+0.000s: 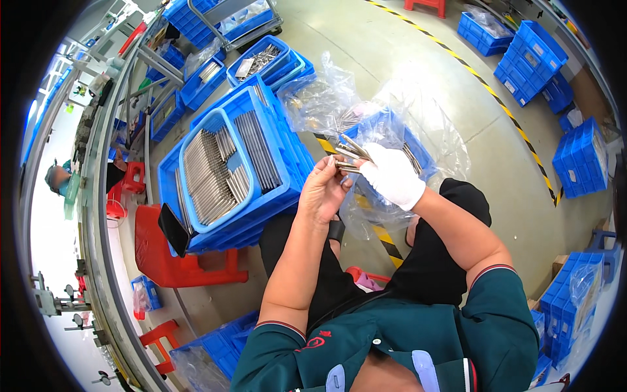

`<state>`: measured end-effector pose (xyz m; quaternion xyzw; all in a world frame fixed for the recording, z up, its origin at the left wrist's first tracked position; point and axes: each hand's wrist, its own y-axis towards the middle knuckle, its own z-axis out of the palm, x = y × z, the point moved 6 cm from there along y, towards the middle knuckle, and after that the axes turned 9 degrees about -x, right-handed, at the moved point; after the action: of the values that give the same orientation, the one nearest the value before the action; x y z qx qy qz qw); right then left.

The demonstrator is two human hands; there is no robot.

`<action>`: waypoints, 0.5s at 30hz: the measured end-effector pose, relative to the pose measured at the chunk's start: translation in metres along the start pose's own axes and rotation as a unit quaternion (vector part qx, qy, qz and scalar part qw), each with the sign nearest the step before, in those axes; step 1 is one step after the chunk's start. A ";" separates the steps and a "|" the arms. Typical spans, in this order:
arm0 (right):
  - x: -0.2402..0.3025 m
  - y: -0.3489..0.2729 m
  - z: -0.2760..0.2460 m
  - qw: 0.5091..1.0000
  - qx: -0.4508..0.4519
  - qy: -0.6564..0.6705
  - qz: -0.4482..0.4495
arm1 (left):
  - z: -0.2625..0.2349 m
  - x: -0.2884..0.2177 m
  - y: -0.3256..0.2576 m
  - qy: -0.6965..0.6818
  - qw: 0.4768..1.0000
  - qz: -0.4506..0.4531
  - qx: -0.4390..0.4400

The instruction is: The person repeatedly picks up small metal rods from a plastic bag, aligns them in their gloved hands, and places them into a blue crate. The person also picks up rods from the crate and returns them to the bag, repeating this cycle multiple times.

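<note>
- Metal rods [349, 153], thin and silvery, are seen from the head camera gripped as a small bundle between two hands, just right of the blue crate [287, 157] stacked on a red stool [189, 264].
- The bundle is clamped by the right hand [392, 175], which is covered by a white glove, its fingers closed around the rods' lower ends.
- The bare left hand [324, 191] is held just beside the glove, its fingertips pinched on the rod ends nearest the crate.
- A clear plastic bag [392, 124] is spread behind and beneath both hands, right of the crate, over a second blue bin.
- Inside the crate, a light blue tray [196, 140] is filled with rows of similar rods [212, 173].
- A black phone [173, 228] is propped at the crate's near left corner.
- Yellow-and-black floor tape [496, 98] is seen running far right of the crate.
</note>
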<state>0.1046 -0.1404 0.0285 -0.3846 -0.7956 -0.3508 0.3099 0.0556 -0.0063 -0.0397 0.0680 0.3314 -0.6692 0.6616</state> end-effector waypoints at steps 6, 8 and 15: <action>0.001 0.002 0.000 1.000 0.000 0.004 0.022 | -0.003 -0.012 -0.002 0.126 0.986 0.095 -0.056; -0.001 0.004 -0.001 1.000 0.004 0.003 0.030 | 0.004 -0.021 -0.006 0.196 0.966 0.161 -0.056; -0.002 0.006 -0.004 0.998 0.030 0.024 0.047 | 0.010 -0.034 -0.014 0.286 0.923 0.250 -0.071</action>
<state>0.1118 -0.1415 0.0307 -0.4036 -0.7792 -0.3205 0.3567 0.0497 0.0158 -0.0089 0.2895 0.5252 -0.4093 0.6876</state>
